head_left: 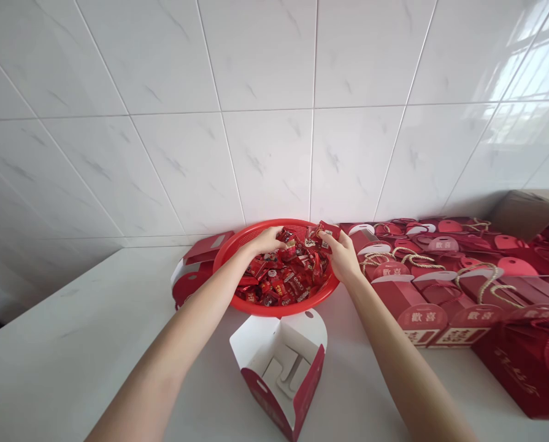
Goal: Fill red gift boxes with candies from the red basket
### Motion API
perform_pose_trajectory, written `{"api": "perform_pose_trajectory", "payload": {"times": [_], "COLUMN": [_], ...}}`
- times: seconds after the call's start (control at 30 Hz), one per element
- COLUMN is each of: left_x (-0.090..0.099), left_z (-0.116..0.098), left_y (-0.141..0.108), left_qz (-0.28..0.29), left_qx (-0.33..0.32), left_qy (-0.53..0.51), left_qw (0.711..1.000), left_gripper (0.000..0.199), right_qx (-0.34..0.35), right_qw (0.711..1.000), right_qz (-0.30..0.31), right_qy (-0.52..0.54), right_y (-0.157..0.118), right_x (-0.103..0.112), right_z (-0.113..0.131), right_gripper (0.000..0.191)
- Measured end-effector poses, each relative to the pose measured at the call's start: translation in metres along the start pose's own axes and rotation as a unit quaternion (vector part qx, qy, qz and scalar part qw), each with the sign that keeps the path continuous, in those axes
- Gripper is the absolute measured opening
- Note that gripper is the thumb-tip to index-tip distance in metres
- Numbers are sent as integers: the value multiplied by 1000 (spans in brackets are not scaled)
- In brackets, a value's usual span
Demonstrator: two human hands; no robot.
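Observation:
A red plastic basket [278, 312] stands against the tiled wall, heaped with red-wrapped candies [281, 282]. Over its back left part, my left hand [267, 241] has its fingers closed on a wrapped candy [291, 249] with a gold and red wrapper. At the basket's right rim, my right hand [343, 256] pinches red candy packets [328, 231] between thumb and fingers. In front of the basket, between my forearms, an open red gift box [278, 362] shows its white inside, with only the folded bottom flaps visible in it.
Closed red gift boxes with rope handles [426, 313] stand in rows on the right. A darker red box [518, 362] sits at the front right, and a brown carton [527, 212] behind. Another red box [194, 276] is left of the basket. The white counter [72, 356] stretches left.

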State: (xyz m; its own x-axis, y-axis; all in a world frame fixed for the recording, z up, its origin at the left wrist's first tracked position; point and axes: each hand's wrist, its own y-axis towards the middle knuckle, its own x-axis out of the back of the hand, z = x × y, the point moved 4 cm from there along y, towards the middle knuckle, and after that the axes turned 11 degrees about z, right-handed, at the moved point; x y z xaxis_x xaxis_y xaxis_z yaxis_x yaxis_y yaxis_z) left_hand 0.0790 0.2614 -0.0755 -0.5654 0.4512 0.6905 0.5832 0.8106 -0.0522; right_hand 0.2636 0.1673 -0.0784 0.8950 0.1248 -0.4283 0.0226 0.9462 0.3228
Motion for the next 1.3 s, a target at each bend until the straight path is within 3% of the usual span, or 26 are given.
{"api": "perform_pose_trajectory", "payload": {"times": [0.1,0.33,0.57,0.8,0.97,1.13,1.2,1.3], "left_x": [1,3,0,-4,-7,-21,-24,-26], "left_z": [4,6,-6,-14,-29,-42,-42,-43], "left_y": [3,2,0,-8,-17,-53,-66,-71], "left_qz": [-7,-25,-18,-7,59,232,241,217], "left_qx": [9,16,-2,33,43,82,122,184], "left_qy": [9,41,75,144,173,228,276,373], "left_qw": [1000,999,997,989,982,942,922,883], "left_gripper": [30,30,56,59,52,17,16,40], "right_qx": [-5,-7,-1,-6,-9,-2,0,-8], "right_qw": [1000,1000,1000,1000,1000,1000,1000,1000], "right_qz": [-4,-7,-4,-8,-11,-5,-2,-8], "right_qy": [1,-2,-1,-2,-2,-3,1,6], "right_y": [0,0,1,0,-1,-1,-1,-1], "right_x": [1,1,1,1,0,0,0,0], "right_z": [-1,0,0,-1,0,1,1,1], "right_gripper": [26,24,26,28,27,24,26,29]}}
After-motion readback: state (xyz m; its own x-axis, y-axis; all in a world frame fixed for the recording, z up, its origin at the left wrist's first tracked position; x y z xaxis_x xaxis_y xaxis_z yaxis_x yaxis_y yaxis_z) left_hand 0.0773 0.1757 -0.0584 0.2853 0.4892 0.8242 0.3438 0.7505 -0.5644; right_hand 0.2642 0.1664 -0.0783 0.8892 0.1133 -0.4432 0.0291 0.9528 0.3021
